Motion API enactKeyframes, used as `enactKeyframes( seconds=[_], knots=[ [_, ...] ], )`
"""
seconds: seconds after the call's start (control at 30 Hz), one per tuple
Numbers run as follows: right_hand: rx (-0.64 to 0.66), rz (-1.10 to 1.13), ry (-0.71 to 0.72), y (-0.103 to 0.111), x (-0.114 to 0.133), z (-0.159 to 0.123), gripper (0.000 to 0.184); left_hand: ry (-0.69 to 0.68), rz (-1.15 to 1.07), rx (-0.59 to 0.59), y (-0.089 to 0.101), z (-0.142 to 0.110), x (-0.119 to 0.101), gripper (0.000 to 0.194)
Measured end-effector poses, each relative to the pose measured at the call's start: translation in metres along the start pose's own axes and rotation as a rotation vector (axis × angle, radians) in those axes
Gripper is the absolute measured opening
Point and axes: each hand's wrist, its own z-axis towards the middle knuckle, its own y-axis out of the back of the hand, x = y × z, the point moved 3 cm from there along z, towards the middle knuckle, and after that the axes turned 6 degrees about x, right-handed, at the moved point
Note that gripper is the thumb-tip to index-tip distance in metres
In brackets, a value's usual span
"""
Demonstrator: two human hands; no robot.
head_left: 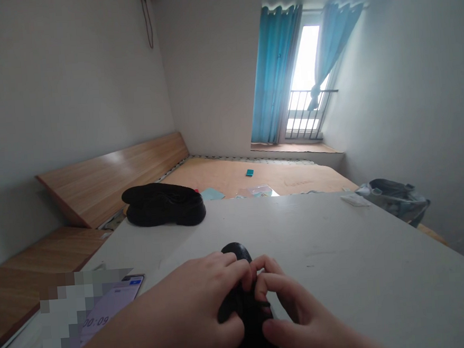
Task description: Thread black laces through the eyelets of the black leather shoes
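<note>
A black shoe (pixel 251 331) lies toe-away on the white table right in front of me, much of it covered by my hands. From the left, my left hand (pixel 209 297) curls over its upper, fingertips near the lacing and thumb against the shoe's side. My right hand (pixel 284 303) is closed at the opposite side, with a dark shoelace (pixel 263 303) at its bent fingers. Both hands' fingertips nearly meet above the lacing; what they pinch there is partly hidden. Another black shoe (pixel 165 205) rests at the table's far left corner.
A phone (pixel 114 309) showing a timer lies left of my forearm on the white table (pixel 341 262). Beyond the table is a bed (pixel 296 177) with small items on it. A bag (pixel 396 199) stands past the right edge, near a clear packet (pixel 355 200).
</note>
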Motion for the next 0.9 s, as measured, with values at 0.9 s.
enactKeyframes(
  seconds=[0.9],
  knots=[
    [-0.015, -0.27, -0.266, 0.024, -0.008, 0.002, 0.016, 0.209, -0.033, -0.169, 0.022, 0.001, 0.009, 0.037]
  ],
)
